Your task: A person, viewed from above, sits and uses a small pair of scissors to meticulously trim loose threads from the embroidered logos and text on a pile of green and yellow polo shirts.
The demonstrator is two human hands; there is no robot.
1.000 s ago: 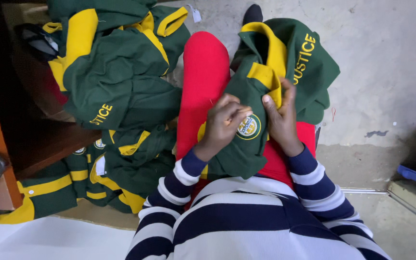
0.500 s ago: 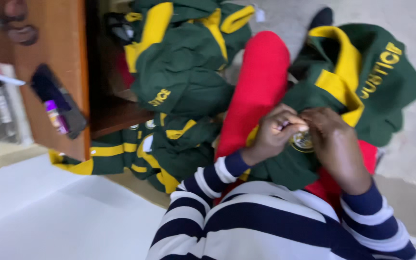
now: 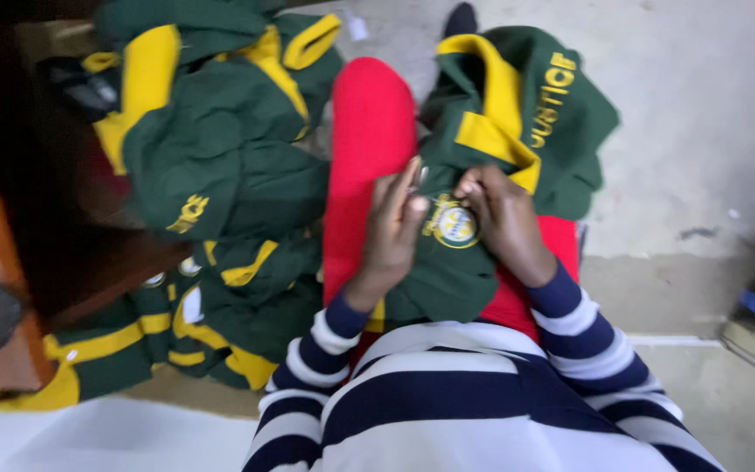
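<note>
Both hands busy at round badge on green-and-yellow garment draped over red-trousered lap: left hand pinching fabric beside it, right hand clenched at its edge. Seemingly mid-job. Beyond, heaped like garments, apparently waiting.

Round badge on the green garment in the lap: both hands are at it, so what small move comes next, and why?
Probably pinch the fabric flat beside the round badge. The left hand lies along its left edge with fingers extended, the right hand curls over its upper right, and the green garment bunches between them on the red-trousered lap. Any tool in the grip is too blurred to tell.
</note>
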